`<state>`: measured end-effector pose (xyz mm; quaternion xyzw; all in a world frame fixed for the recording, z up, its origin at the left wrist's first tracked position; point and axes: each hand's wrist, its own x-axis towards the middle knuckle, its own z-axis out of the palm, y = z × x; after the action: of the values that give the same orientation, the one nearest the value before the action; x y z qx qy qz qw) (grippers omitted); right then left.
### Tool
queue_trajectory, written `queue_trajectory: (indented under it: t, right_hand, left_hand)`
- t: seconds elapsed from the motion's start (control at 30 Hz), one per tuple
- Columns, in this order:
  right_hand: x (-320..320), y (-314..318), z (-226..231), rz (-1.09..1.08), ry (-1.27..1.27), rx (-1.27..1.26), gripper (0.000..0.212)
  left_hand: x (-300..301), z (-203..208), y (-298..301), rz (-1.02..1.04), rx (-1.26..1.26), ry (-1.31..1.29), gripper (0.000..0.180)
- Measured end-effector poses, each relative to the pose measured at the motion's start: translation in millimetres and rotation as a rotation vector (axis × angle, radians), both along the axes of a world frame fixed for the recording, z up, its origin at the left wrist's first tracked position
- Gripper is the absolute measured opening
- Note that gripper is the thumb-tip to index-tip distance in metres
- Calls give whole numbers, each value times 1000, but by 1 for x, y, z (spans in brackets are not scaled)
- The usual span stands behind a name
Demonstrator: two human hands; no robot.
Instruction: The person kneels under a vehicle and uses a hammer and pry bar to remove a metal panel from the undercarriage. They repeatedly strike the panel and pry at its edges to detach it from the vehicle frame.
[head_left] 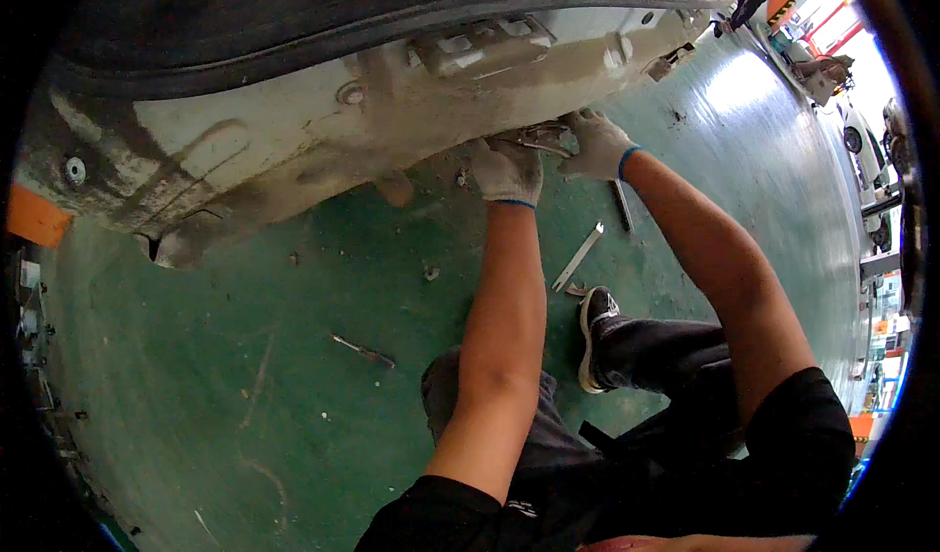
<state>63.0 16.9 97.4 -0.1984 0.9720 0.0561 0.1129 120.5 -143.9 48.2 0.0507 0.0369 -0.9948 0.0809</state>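
Both my hands wear white knit gloves and reach up under the lower edge of a dirty white car sill (294,141). My left hand (507,170) presses against that edge with its fingers curled. My right hand (597,146) sits just to its right, closed around a metal tool (543,139) whose jaws point left toward my left hand. What the tool bites on is hidden by the gloves.
On the green floor (245,356) lie a flat metal bar (578,256), a dark tool (622,205), and a small driver (364,352). My bent leg and black shoe (594,317) rest below. Cars and workshop equipment stand at the far right.
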Motion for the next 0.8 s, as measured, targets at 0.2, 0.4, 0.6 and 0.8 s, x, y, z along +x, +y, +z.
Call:
queue_trajectory:
  t: [0.2,0.4,0.6,0.8]
  right_hand:
    - [-9,-3,-1,239,176,-134,88]
    - [-12,-14,-12,-12,109,-73,83]
    - [-23,13,-24,150,283,-134,76]
    - [-6,-24,6,99,70,-49,64]
  left_hand:
    - [-13,-18,0,91,-78,144,56]
    - [-27,-30,3,132,23,-3,53]
    - [-20,-18,11,119,98,84,54]
    - [-34,-59,7,174,-39,170,50]
